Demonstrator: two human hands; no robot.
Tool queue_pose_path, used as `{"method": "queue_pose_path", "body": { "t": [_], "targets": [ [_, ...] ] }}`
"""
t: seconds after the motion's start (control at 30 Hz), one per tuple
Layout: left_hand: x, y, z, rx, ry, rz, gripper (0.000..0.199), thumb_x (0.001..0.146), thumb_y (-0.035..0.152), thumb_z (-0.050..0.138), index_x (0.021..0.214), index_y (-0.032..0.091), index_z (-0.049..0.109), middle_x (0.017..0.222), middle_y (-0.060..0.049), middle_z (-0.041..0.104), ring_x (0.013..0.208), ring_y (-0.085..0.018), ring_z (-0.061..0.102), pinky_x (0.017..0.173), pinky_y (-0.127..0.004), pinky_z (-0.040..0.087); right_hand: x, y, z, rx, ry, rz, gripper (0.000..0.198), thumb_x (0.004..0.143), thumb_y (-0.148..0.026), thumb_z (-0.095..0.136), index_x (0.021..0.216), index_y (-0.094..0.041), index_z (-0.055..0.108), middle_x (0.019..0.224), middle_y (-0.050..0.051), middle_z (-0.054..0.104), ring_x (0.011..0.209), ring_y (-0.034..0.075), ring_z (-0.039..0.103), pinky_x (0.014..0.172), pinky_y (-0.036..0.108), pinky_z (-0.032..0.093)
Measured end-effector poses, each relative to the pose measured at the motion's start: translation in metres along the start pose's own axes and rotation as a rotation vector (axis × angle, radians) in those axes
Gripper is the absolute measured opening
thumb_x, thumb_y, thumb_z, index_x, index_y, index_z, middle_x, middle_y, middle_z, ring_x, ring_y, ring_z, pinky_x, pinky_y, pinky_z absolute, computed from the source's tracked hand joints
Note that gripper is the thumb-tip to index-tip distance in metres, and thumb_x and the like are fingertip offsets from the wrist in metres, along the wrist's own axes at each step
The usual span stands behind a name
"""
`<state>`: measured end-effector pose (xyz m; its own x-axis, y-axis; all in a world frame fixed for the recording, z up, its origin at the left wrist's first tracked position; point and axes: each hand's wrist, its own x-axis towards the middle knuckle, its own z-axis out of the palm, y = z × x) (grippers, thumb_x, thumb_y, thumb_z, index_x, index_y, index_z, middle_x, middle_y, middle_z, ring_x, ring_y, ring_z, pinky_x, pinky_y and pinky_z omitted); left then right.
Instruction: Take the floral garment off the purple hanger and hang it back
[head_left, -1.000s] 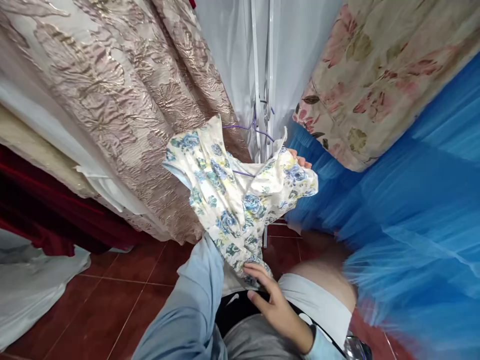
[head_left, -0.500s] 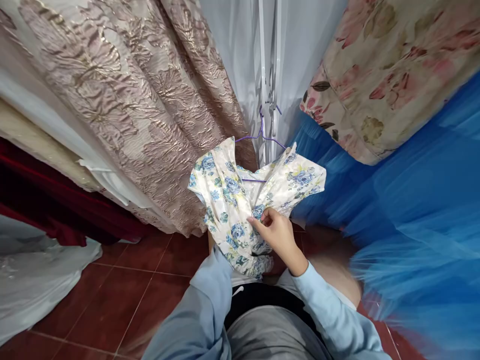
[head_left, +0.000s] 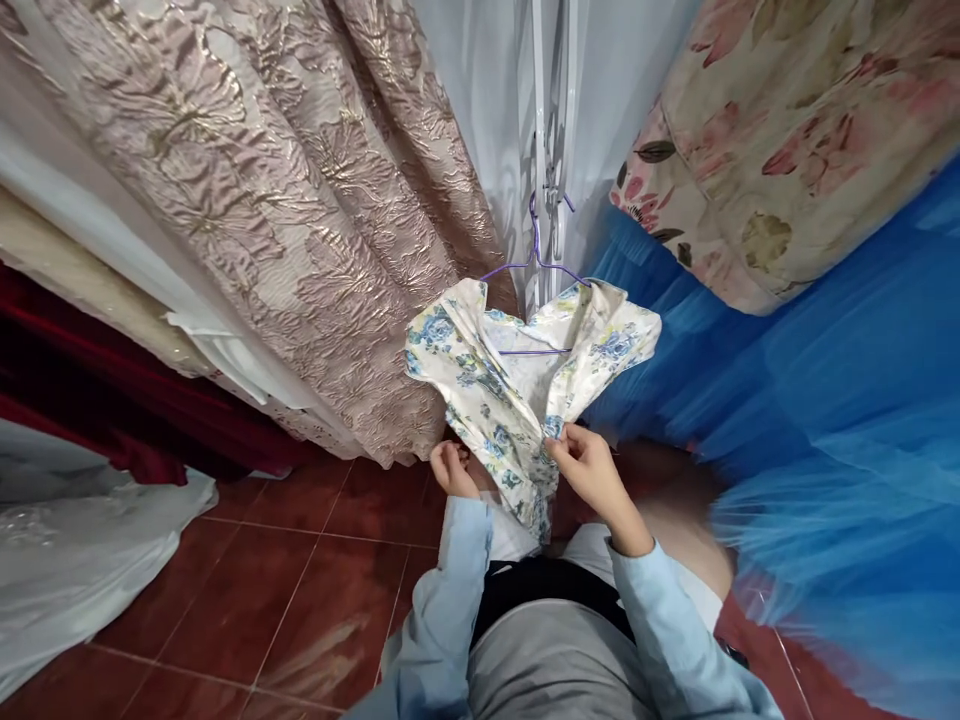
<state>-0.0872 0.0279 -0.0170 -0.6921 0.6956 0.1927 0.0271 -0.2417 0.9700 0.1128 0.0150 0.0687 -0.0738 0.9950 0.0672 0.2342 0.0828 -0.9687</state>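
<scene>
A white blouse (head_left: 491, 400) with blue roses and short sleeves hangs on a thin purple wire hanger (head_left: 535, 240) in the middle of the head view. Its V-shaped front opening shows the hanger's lower bar. My right hand (head_left: 592, 470) pinches the front edge at the bottom of the neckline, thumb and fingers closed on the cloth. Beside the blouse's left side, my left hand (head_left: 455, 470) has its fingers curled in. Whatever it may hold cannot be made out. The lower end of the blouse narrows and hangs down in front of my lap.
White metal rails (head_left: 551, 120) stand behind the hanger, whose hook is by them. A pink-gold embossed gown (head_left: 300, 200) hangs at left, near dark red cloth (head_left: 90, 390). Floral fabric (head_left: 795, 150) and blue tulle (head_left: 847, 400) hang at right. Red tiles (head_left: 255, 570) cover the floor.
My left hand, hidden behind the blouse before, now shows at its left side. The right hand has moved slightly right with the front edge, and the neckline gapes wider.
</scene>
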Motion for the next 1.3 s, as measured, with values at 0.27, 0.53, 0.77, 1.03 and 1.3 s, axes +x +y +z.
{"method": "queue_pose_path", "body": {
  "t": [0.27, 0.53, 0.77, 1.03, 1.3],
  "targets": [
    [-0.014, 0.081, 0.039, 0.210, -0.823, 0.776, 0.022, 0.097, 0.018, 0.061, 0.114, 0.022, 0.073, 0.100, -0.007, 0.063, 0.096, -0.018, 0.064, 0.084, -0.031, 0.056, -0.024, -0.015, -0.023, -0.076, -0.054, -0.058, 0.035, 0.096, -0.042, 0.061, 0.070, -0.021, 0.048, 0.057, -0.005, 0.046, 0.055, 0.012, 0.041, 0.056, 0.027, 0.030],
    [-0.023, 0.082, 0.072, 0.134, -0.930, 1.020, 0.011, 0.096, 0.015, 0.064, 0.098, 0.020, 0.074, 0.091, -0.005, 0.068, 0.087, -0.017, 0.065, 0.082, -0.031, 0.055, -0.033, 0.000, -0.054, 0.099, -0.044, 0.006, 0.037, 0.095, -0.044, 0.063, 0.071, -0.022, 0.046, 0.058, -0.006, 0.039, 0.056, 0.011, 0.035, 0.055, 0.026, 0.026],
    [-0.019, 0.097, 0.078, 0.085, -0.787, 0.847, 0.014, 0.098, 0.010, 0.055, 0.098, 0.018, 0.067, 0.090, -0.006, 0.072, 0.089, -0.017, 0.069, 0.082, -0.030, 0.057, -0.033, 0.004, -0.046, 0.217, -0.057, 0.012, 0.040, 0.095, -0.042, 0.064, 0.068, -0.022, 0.041, 0.060, -0.007, 0.035, 0.057, 0.010, 0.031, 0.056, 0.026, 0.024],
    [-0.022, 0.104, 0.067, 0.201, -0.923, 0.828, 0.017, 0.093, 0.018, 0.065, 0.110, 0.016, 0.068, 0.109, -0.013, 0.068, 0.105, -0.023, 0.067, 0.093, -0.038, 0.057, -0.032, 0.008, -0.040, 0.202, -0.032, -0.041, 0.036, 0.095, -0.038, 0.063, 0.069, -0.022, 0.044, 0.061, -0.006, 0.039, 0.058, 0.011, 0.035, 0.058, 0.027, 0.027],
    [-0.015, 0.095, 0.059, 0.181, -0.927, 0.923, 0.007, 0.095, 0.017, 0.067, 0.100, 0.017, 0.071, 0.097, -0.007, 0.074, 0.088, -0.017, 0.072, 0.084, -0.030, 0.060, -0.031, 0.007, -0.037, 0.178, -0.031, -0.046, 0.035, 0.094, -0.037, 0.062, 0.069, -0.022, 0.043, 0.061, -0.006, 0.039, 0.058, 0.011, 0.036, 0.057, 0.027, 0.027]
  ]
}}
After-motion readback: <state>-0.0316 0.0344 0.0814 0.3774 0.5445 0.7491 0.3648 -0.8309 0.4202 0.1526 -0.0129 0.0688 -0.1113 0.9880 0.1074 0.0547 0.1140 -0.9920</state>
